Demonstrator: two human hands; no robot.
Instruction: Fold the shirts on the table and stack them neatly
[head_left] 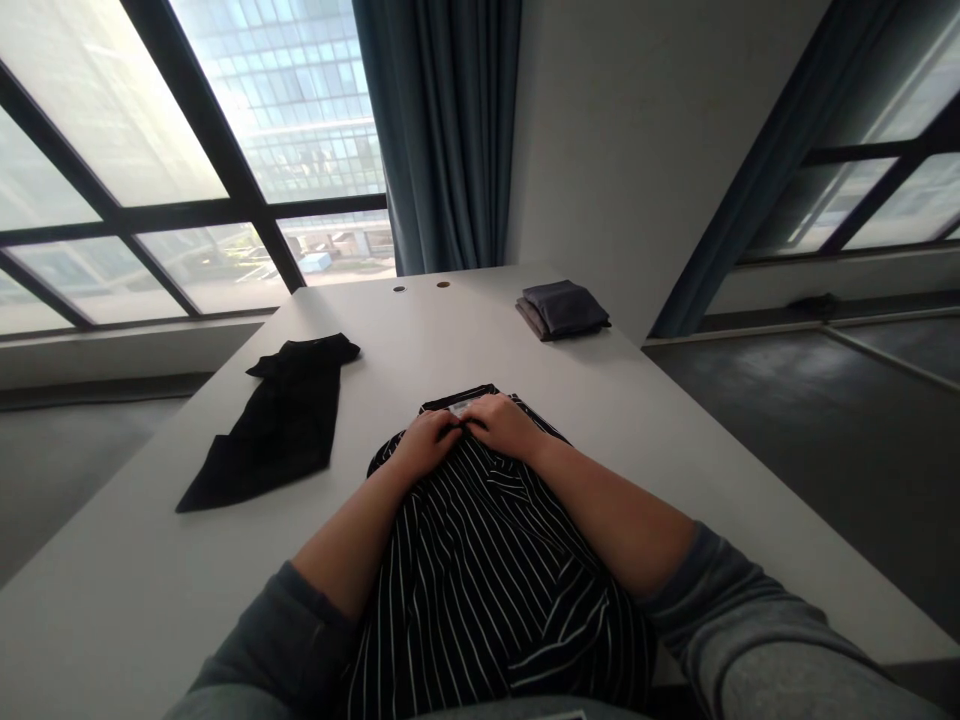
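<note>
- Garment (480,570), black with white stripes, lies on the near part of the tabletop (420,345); its lower end runs out of sight at the bottom edge.
- Left hand (429,440) and right hand (499,425) meet near its top edge, each grip narrow and pinching striped fabric — the fingertips are partly hidden.
- White label (459,407) shows just beyond them, partly covered, its print too small to read.
- Black cloth (289,420) lies to the left — too dark for its folds to show clearly.
- Folded dark stack (566,308) sits far right.
</note>
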